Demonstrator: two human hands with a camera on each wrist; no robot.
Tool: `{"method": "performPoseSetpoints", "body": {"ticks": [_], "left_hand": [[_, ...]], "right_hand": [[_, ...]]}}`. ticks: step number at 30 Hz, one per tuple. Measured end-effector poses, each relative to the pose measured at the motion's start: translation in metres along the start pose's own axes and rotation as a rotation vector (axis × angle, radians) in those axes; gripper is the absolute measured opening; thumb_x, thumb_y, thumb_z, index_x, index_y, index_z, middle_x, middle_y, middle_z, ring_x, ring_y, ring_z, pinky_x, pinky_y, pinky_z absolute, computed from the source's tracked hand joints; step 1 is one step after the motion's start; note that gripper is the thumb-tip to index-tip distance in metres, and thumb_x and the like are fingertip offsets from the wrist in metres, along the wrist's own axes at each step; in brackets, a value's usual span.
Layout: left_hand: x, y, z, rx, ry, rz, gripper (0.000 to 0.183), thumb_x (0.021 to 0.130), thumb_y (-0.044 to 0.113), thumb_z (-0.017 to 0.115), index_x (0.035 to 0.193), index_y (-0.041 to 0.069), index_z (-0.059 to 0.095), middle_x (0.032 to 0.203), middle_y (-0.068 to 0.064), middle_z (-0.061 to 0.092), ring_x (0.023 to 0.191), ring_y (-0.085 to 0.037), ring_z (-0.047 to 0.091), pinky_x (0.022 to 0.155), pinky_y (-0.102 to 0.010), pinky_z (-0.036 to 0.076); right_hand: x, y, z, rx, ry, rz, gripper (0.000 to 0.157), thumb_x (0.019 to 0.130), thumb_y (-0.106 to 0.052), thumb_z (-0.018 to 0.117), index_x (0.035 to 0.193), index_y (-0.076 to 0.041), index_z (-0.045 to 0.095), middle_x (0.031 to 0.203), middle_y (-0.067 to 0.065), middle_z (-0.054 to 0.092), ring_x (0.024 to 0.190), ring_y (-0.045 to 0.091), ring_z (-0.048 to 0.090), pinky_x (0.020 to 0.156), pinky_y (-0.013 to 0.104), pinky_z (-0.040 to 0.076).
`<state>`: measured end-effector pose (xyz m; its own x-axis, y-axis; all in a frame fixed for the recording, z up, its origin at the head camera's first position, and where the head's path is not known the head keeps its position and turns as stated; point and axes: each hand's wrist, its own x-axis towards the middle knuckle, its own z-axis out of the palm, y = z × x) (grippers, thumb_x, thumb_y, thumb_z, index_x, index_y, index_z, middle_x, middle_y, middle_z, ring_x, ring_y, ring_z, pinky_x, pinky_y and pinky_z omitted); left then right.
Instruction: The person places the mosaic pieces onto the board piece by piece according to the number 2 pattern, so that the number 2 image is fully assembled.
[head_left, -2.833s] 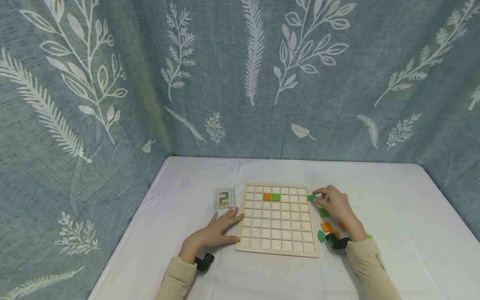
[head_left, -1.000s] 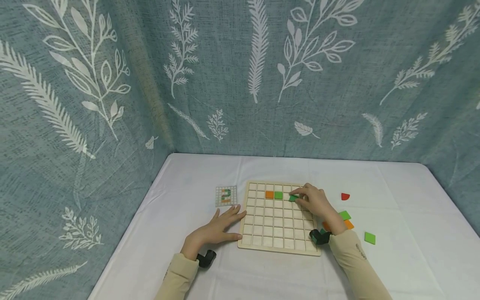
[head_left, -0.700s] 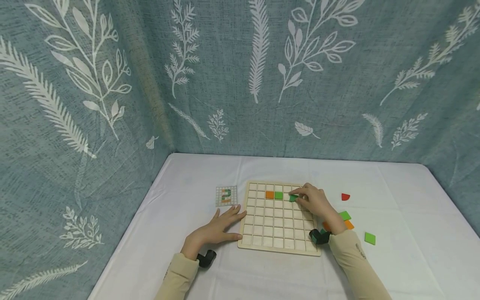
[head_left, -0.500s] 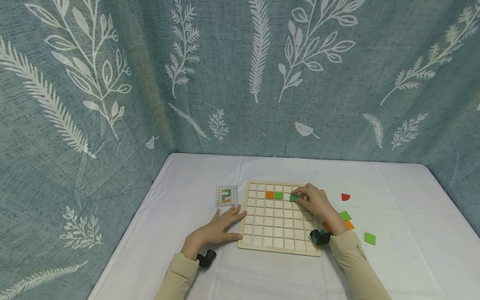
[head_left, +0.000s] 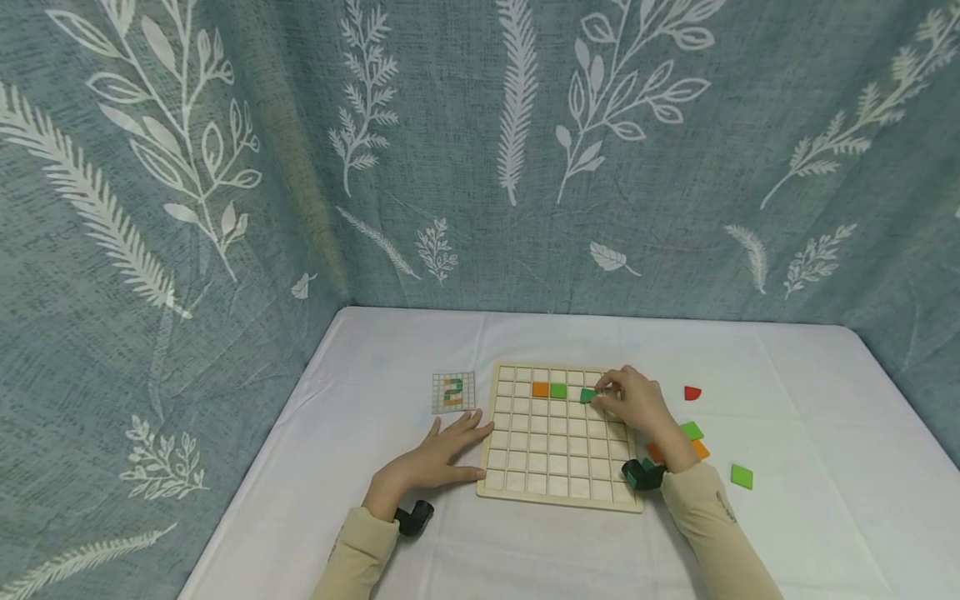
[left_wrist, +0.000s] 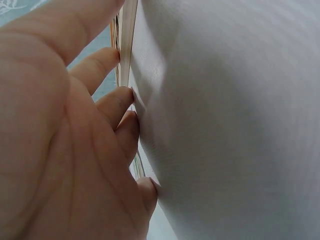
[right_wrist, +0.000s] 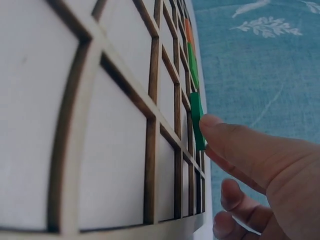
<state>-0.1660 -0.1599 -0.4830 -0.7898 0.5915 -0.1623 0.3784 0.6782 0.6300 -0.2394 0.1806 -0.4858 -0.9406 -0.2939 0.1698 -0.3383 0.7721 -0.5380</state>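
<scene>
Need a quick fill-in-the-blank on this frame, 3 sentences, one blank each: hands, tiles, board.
1. The right hand pinches a ____ tile over the wooden grid board.
2. The left hand rests flat against the board's ____ edge.
3. Seated in the board's second row, an orange tile lies beside a ____ one.

Missing words: green; left; green

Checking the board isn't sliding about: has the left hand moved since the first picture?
No. The left hand rests flat at the wooden grid board's left edge, below the pattern card, as before.
</scene>
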Motion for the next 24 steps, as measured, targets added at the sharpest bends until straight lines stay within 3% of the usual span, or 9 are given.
{"method": "performPoseSetpoints", "body": {"ticks": [10,24], "left_hand": [[-0.0004,0.0016,-0.0004,-0.001,0.000,0.004,0.070,0.090,0.037,0.059,0.147,0.012,0.027,0.154,-0.016,0.013,0.142,-0.034,0.007,0.109,-0.062,-0.007],[0.0014,0.0015,0.0011,0.009,0.009,-0.005,0.070,0.089,0.039,0.059,0.147,0.014,0.029,0.154,-0.014,0.014,0.143,-0.032,0.007,0.111,-0.060,-0.007]], "right_hand": [[-0.0039,-0.0015,-0.0011,-0.027,0.018,0.050,0.021,0.080,-0.031,0.073,0.090,-0.012,0.068,0.074,0.001,0.048,0.061,0.013,0.041,0.062,0.032,0.028],[-0.0016,-0.0079,0.0009,-0.024,0.020,0.050,0.025,0.079,-0.032,0.073,0.092,-0.012,0.069,0.074,0.000,0.050,0.064,0.014,0.044,0.063,0.033,0.029]]}}
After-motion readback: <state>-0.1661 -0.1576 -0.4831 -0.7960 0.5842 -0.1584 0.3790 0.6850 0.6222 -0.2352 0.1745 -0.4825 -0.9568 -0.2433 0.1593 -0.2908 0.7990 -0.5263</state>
